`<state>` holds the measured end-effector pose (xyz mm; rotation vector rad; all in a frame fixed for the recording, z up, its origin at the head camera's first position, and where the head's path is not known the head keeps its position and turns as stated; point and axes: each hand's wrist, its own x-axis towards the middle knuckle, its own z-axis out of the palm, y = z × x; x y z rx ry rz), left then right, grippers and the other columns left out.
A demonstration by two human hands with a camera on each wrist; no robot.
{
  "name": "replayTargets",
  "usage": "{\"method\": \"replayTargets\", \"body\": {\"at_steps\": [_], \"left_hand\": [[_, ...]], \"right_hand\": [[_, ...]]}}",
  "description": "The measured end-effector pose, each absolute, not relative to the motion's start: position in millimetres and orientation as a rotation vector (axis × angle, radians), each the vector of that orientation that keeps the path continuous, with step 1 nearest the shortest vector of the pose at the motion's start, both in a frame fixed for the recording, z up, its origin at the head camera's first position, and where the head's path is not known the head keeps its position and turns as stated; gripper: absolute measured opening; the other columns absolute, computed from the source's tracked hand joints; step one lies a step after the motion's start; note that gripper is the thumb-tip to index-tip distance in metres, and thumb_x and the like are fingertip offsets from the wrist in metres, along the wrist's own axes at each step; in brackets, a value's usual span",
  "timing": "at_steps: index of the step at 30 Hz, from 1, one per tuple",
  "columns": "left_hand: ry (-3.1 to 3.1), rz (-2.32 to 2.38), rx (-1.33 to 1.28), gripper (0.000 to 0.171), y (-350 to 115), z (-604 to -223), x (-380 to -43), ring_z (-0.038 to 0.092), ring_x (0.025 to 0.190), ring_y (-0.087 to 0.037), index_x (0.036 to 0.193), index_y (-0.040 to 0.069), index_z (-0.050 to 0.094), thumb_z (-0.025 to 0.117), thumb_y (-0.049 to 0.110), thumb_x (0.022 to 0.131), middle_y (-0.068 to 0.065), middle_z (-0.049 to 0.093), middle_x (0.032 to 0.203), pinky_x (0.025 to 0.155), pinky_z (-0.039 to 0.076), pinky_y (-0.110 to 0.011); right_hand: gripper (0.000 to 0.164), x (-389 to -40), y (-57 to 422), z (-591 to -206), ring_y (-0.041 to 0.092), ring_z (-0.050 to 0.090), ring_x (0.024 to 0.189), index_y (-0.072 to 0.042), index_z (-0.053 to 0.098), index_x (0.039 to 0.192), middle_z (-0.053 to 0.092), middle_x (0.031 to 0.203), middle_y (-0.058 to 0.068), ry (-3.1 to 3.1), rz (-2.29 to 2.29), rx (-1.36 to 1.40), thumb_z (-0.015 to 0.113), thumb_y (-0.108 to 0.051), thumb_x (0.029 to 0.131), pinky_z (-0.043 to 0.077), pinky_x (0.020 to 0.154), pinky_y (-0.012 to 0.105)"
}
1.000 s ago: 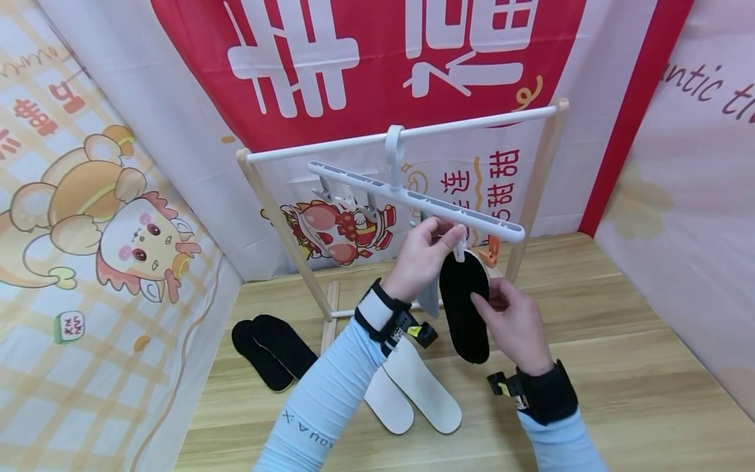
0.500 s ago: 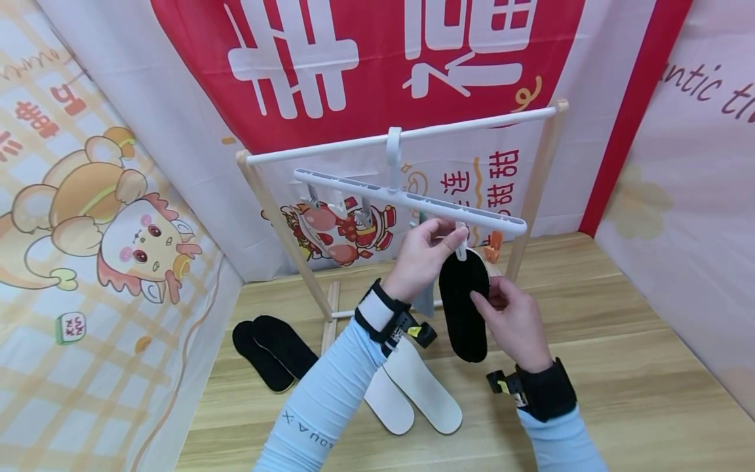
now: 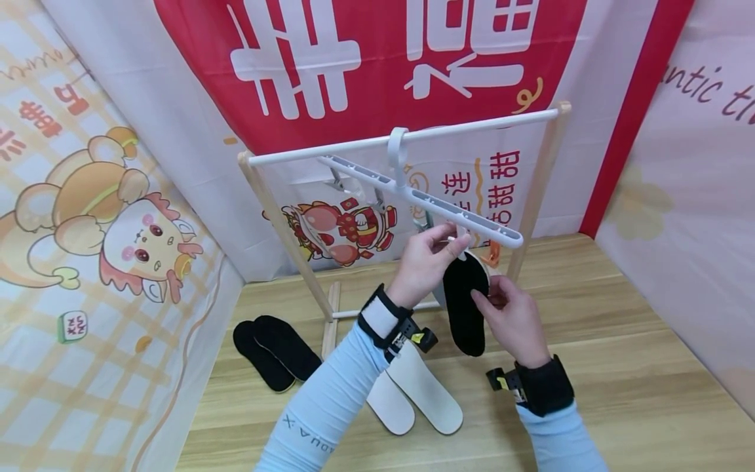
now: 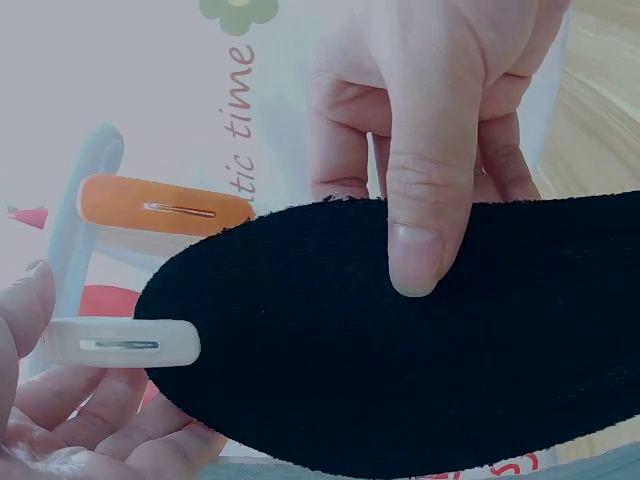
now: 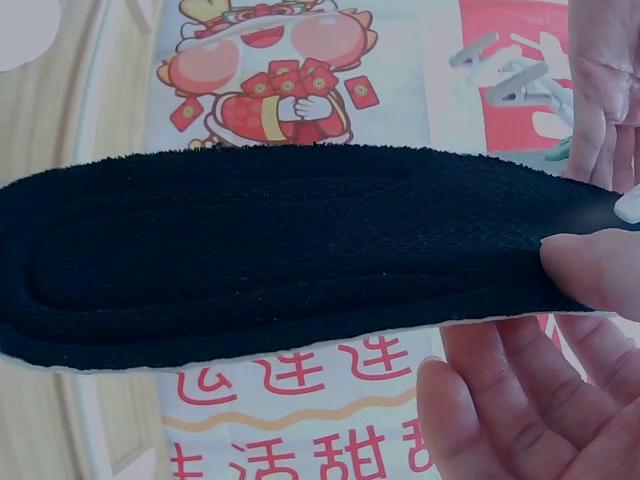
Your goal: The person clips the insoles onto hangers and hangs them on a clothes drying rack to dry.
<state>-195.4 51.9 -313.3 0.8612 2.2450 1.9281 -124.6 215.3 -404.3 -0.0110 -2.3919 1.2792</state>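
A black insole [image 3: 464, 305] hangs toe-down below the right half of a white clip hanger [image 3: 436, 204]. My right hand [image 3: 514, 318] pinches it at its side edge, thumb on the black face and fingers behind. At the insole's upper end sits a white clip [image 4: 130, 342], its tip over the black face. My left hand [image 3: 427, 262] holds this clip at the hanger end, between thumb and fingers. Beside it is an orange clip [image 4: 165, 205], partly hidden by the insole. In the right wrist view the insole [image 5: 250, 250] spans the picture.
The hanger hooks over the white bar [image 3: 330, 147] of a wooden-legged rack [image 3: 539, 177]. More clips [image 5: 515, 85] dangle from its other half. Two black insoles [image 3: 289, 347] overlap on the wooden table at left; two white insoles [image 3: 429, 396] lie in front, partly under my left arm.
The hanger swings on its hook: its right end comes nearer and its left end goes back. The clip and insole shift slightly, with the insole's lower end rising a little. Both grips stay.
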Motion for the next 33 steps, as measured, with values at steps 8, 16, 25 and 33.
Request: {"method": "replayTargets", "body": {"at_steps": [8,16,25,33], "left_hand": [[2.252,1.954,0.902,0.032,50.8,-315.4,-193.4,0.064,0.093,-0.010,0.125,0.008,0.067,0.063,0.025,0.099,-0.001,0.071,0.108,0.081,0.053,-0.026],[2.243,1.984,0.956,0.039,45.5,-316.5,-189.8,0.066,0.103,-0.013,0.134,0.006,0.061,0.062,0.022,0.099,-0.009,0.069,0.119,0.090,0.053,-0.026],[2.240,2.011,0.946,0.050,31.9,-316.6,-180.7,0.057,0.123,-0.014,0.142,0.001,0.050,0.065,0.017,0.097,-0.012,0.055,0.141,0.096,0.048,-0.024],[2.228,2.029,0.951,0.048,13.1,-322.6,-179.1,0.056,0.125,-0.025,0.140,-0.002,0.051,0.065,0.014,0.097,-0.017,0.056,0.138,0.098,0.047,-0.026]], "right_hand": [[0.016,-129.9,215.6,-407.9,0.024,0.068,0.082,-0.001,0.067,0.104,0.069,0.095,0.012,-2.344,1.303,0.057,0.072,-0.010,0.092,0.055,0.073,0.021],[0.014,-132.9,214.3,-409.3,0.025,0.067,0.081,0.001,0.067,0.101,0.069,0.094,0.013,-2.326,1.296,0.089,0.072,-0.005,0.090,0.049,0.071,0.012],[0.016,-133.6,215.8,-411.5,0.027,0.067,0.088,0.001,0.066,0.105,0.068,0.098,0.013,-2.352,1.348,0.145,0.071,-0.005,0.091,0.057,0.081,0.044],[0.024,-130.8,219.8,-416.1,0.028,0.066,0.094,0.001,0.063,0.114,0.067,0.106,0.015,-2.416,1.372,0.156,0.070,-0.009,0.093,0.055,0.086,0.044]]}}
